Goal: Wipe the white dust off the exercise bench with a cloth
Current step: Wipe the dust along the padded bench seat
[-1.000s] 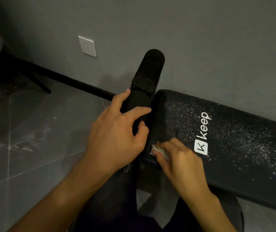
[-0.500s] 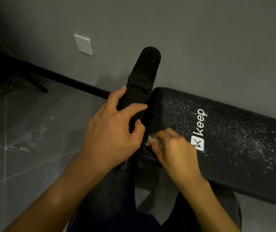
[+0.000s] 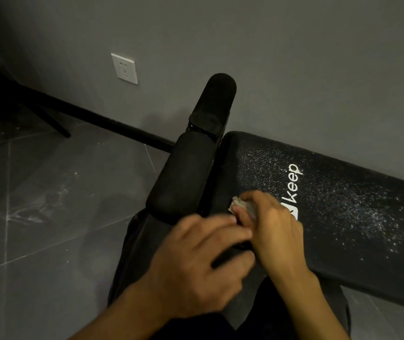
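The black exercise bench [image 3: 343, 217] runs from centre to right, with a white "keep" logo and white dust speckled across its pad, thickest toward the right. My right hand [image 3: 274, 231] holds a small crumpled white cloth [image 3: 239, 203] pressed on the pad's near left end, beside the logo. My left hand [image 3: 196, 263] is blurred, just left of the right hand at the bench's front edge, fingers spread and holding nothing. The black foam roller [image 3: 183, 177] stands free at the bench's left end.
A grey wall with a white socket [image 3: 124, 68] is behind the bench. The grey tiled floor [image 3: 49, 204] on the left carries white dust smears. A dark chair leg [image 3: 51, 123] stands at far left. My dark trousers fill the bottom centre.
My left hand has let go of the foam roller and moved down and toward me, next to the right hand. The right hand with the cloth stays at the pad's left end.
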A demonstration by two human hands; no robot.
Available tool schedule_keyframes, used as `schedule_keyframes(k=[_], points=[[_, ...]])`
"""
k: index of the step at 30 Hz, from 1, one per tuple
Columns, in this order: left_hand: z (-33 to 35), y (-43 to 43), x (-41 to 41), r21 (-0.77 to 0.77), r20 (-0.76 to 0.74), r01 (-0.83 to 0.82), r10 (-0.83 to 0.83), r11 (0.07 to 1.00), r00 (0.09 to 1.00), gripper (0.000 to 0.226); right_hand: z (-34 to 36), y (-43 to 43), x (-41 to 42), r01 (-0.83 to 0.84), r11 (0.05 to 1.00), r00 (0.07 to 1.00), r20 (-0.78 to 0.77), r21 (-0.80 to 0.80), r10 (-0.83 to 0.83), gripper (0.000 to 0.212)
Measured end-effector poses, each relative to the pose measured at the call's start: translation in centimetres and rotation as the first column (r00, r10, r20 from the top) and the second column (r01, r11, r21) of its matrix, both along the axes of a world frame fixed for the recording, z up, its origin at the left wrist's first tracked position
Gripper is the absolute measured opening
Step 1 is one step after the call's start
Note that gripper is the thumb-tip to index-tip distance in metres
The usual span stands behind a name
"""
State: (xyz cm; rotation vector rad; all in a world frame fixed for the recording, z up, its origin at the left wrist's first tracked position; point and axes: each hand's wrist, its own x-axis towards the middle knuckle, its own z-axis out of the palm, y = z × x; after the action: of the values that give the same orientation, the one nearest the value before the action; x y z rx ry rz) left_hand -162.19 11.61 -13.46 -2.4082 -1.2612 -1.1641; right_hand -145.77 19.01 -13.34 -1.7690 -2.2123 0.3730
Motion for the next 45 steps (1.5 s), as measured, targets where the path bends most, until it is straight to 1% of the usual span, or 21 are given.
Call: schedule_keyframes(k=[1,2,3,5,6,7,12,15,16,18,20,21,24,28,30,33,34,36,39,41,45], points=[[-1.0,-0.1,0.5,-0.065,-0.012,0.054,-0.055,0.996,0.998,0.025,0.0,-0.2,0.1,0.0,1.0,1.0,-0.001,0.005,0.0,0.028],[-2.0,0.2,0.8,-0.17,-0.006,0.053,-0.055,0.984,0.998,0.033,0.0,-0.8,0.3,-0.003,1.0,1.0,0.004,0.012,0.003,0.027],[-2.9,0.7,1.0,-0.313,0.018,0.005,0.001,0.95,1.0,0.045,-0.1,-1.5,0.5,-0.004,1.0,1.0,0.007,0.023,0.004,0.026],[-4.3,2.4,0.7,-0.577,0.011,-0.14,0.179,0.805,0.984,0.066,-0.3,-2.9,1.2,0.012,0.999,1.0,0.002,0.036,-0.012,0.025],[-4.9,3.2,0.5,-0.653,-0.016,-0.183,0.228,0.735,0.974,0.073,-0.3,-3.4,1.5,0.016,0.999,1.0,0.007,0.035,-0.017,0.025],[-5.6,3.9,0.3,-0.686,-0.027,-0.192,0.239,0.702,0.971,0.078,-0.4,-3.6,1.7,0.015,0.999,1.0,0.017,0.037,-0.016,0.025],[-7.1,5.3,0.1,-0.7,-0.056,-0.185,0.204,0.69,0.977,0.081,-0.6,-0.7,0.6,0.025,0.997,0.998,0.06,0.073,-0.03,0.024],[-7.2,5.3,-0.2,-0.702,-0.04,-0.169,0.199,0.692,0.979,0.081,-0.6,0.5,-0.2,0.018,0.996,0.996,0.09,0.091,-0.026,0.024],[-7.2,5.3,-0.2,-0.703,-0.037,-0.168,0.2,0.692,0.979,0.082,-0.5,0.2,0.0,-0.005,0.997,0.996,0.089,0.075,-0.002,0.024],[-7.1,5.3,-0.1,-0.702,-0.034,-0.166,0.2,0.692,0.979,0.084,-0.2,-1.1,0.9,-0.045,0.999,0.998,0.047,-0.019,0.045,0.023],[-7.0,5.3,-0.1,-0.703,-0.025,-0.156,0.195,0.694,0.981,0.088,0.3,-1.7,1.8,-0.052,0.993,0.999,0.007,-0.106,0.053,0.023],[-6.9,5.3,-0.1,-0.705,-0.024,-0.151,0.189,0.693,0.982,0.089,0.4,-1.3,1.9,-0.047,0.992,0.999,0.008,-0.115,0.048,0.022],[-6.7,5.4,-0.2,-0.716,-0.039,-0.159,0.189,0.68,0.981,0.09,0.3,1.9,0.6,-0.035,0.999,0.998,0.06,-0.026,0.036,0.022],[-6.2,5.3,-0.1,-0.728,-0.046,-0.168,0.198,0.665,0.979,0.089,0.1,4.2,-1.0,-0.014,0.999,0.999,0.037,0.031,0.013,0.029],[-6.2,5.4,-0.1,-0.726,-0.035,-0.167,0.207,0.667,0.978,0.09,0.1,3.2,-0.4,-0.042,0.999,0.999,0.0,-0.017,0.042,0.022],[-6.3,5.3,0.0,-0.722,-0.02,-0.167,0.221,0.672,0.975,0.093,0.4,1.7,0.9,-0.048,0.988,0.999,-0.031,-0.147,0.043,0.017],[-6.4,5.4,0.1,-0.728,-0.013,-0.162,0.224,0.666,0.975,0.094,0.4,1.9,0.9,-0.039,0.989,0.999,-0.018,-0.144,0.037,0.018],[-6.4,5.4,0.2,-0.737,-0.011,-0.16,0.224,0.657,0.974,0.095,0.3,3.4,0.2,-0.012,0.998,1.0,0.016,-0.068,0.013,0.02],[-6.6,5.5,0.1,-0.723,-0.005,-0.162,0.23,0.671,0.973,0.094,0.3,5.5,-1.5,0.013,1.0,1.0,0.028,0.024,-0.014,0.026],[-6.7,5.5,0.1,-0.727,0.03,-0.139,0.234,0.672,0.972,0.094,0.2,5.3,-1.7,-0.003,1.0,1.0,0.019,0.016,0.003,0.025],[-6.9,5.5,0.3,-0.714,0.046,-0.141,0.247,0.686,0.968,0.094,0.4,3.2,0.0,-0.015,0.998,0.999,0.028,-0.065,0.016,0.019]])
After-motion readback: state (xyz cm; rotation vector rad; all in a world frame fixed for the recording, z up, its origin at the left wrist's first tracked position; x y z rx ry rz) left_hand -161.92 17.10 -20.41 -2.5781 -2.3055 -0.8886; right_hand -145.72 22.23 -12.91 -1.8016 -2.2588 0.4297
